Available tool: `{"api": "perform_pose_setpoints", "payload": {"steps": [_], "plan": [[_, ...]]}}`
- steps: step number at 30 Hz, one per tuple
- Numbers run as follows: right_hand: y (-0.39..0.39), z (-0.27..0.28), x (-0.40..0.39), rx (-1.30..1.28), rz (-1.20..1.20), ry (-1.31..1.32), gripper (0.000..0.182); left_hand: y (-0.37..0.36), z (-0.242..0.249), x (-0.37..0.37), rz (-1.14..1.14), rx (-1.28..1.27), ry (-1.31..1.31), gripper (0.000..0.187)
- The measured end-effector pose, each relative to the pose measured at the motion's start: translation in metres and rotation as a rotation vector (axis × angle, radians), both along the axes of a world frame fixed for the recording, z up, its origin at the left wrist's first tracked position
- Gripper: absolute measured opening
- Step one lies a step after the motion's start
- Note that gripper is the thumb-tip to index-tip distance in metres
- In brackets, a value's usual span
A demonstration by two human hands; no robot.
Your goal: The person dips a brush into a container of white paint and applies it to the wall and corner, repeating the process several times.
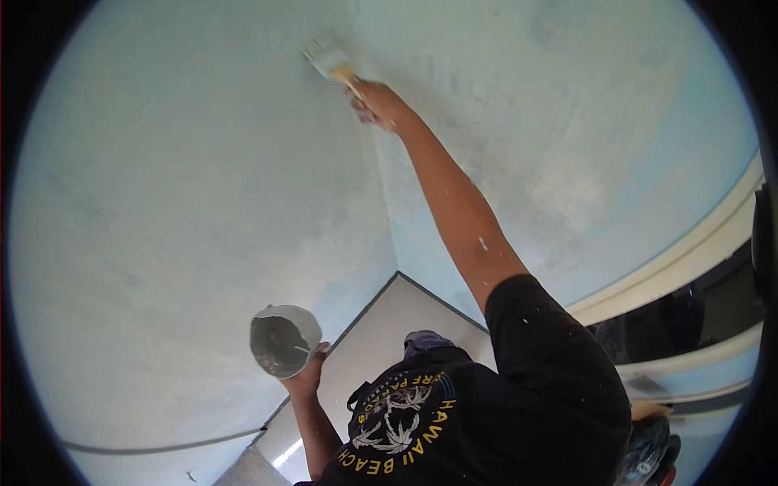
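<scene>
My right hand (378,105) is closed round the wooden handle of a wide paintbrush (328,59), the arm stretched high. The brush's pale, paint-covered bristles point up and left, right at the wall (203,162) close to the corner. Low on the left, my left hand (306,378) grips a grey paint bucket (308,322) from below and the side. The bucket's mouth is tipped toward me, showing a grey-coated inside with light drips over the rim. White paint specks dot my right arm and black sleeve.
A second, pale blue patchy wall (567,146) meets the first at the corner. Dark edging runs along the foot of both walls above a light floor (373,316). At the right is a window opening (673,316) with a cream frame (689,243). Dark objects (648,458) stand at lower right.
</scene>
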State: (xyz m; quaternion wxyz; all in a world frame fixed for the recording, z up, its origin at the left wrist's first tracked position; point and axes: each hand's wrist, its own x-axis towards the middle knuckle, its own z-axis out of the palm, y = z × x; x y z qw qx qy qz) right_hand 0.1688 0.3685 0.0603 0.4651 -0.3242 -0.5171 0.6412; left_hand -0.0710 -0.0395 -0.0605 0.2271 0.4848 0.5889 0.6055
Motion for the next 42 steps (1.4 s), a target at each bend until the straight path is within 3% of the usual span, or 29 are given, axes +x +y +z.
{"api": "perform_pose_setpoints", "payload": {"steps": [3, 6, 10, 12, 15, 21, 25, 27, 28, 30, 33, 35, 36, 38, 42], "plan": [[-0.012, -0.077, -0.019, -0.211, -0.059, -0.108, 0.039, -0.001, 0.016, 0.011, 0.047, 0.056, -0.026, 0.08], [-0.032, -0.18, -0.011, -0.44, 0.054, -0.143, 0.045, -0.003, 0.025, 0.018, 0.062, 0.008, 0.005, 0.08], [-0.057, -0.246, 0.007, -0.636, 0.152, -0.293, 0.04, -0.002, 0.035, 0.024, 0.09, 0.035, 0.059, 0.08], [-0.051, -0.262, 0.01, -0.758, 0.187, -0.549, 0.04, -0.003, 0.031, 0.025, 0.106, 0.051, 0.045, 0.081], [-0.024, -0.208, 0.009, -0.601, 0.134, -0.587, 0.037, -0.003, 0.013, 0.019, 0.092, 0.051, -0.007, 0.082], [-0.01, 0.041, 0.05, 0.082, 0.057, -0.772, 0.019, 0.006, -0.012, 0.007, 0.095, 0.145, 0.025, 0.082], [-0.036, 0.178, 0.06, 0.3, -0.213, -0.498, 0.032, 0.008, -0.026, 0.001, 0.075, 0.148, 0.003, 0.082], [-0.039, 0.208, 0.059, 0.382, -0.234, -0.438, 0.035, 0.009, -0.02, 0.0, 0.049, 0.088, -0.033, 0.108], [-0.04, 0.219, 0.058, 0.415, -0.26, -0.444, 0.035, 0.01, -0.018, 0.001, 0.054, 0.101, -0.033, 0.108], [-0.04, 0.222, 0.061, 0.455, -0.295, -0.448, 0.035, 0.01, -0.022, 0.0, 0.079, 0.161, 0.01, 0.088], [-0.031, 0.203, 0.083, 0.429, -0.318, -0.291, 0.035, 0.008, -0.02, -0.002, 0.088, 0.121, 0.03, 0.09], [-0.023, 0.188, 0.11, 0.364, -0.346, 0.158, 0.035, 0.009, -0.013, -0.001, 0.081, 0.15, 0.051, 0.091], [-0.018, 0.179, 0.112, 0.36, -0.345, 0.161, 0.035, 0.005, -0.015, -0.003, 0.087, 0.12, 0.049, 0.09], [-0.006, 0.157, 0.114, 0.294, -0.426, -0.125, 0.037, 0.0, -0.009, -0.001, 0.09, 0.075, 0.054, 0.09], [0.012, 0.022, 0.079, 0.046, -0.359, -0.081, 0.043, -0.001, -0.004, 0.002, 0.091, 0.022, -0.019, 0.094]]}}
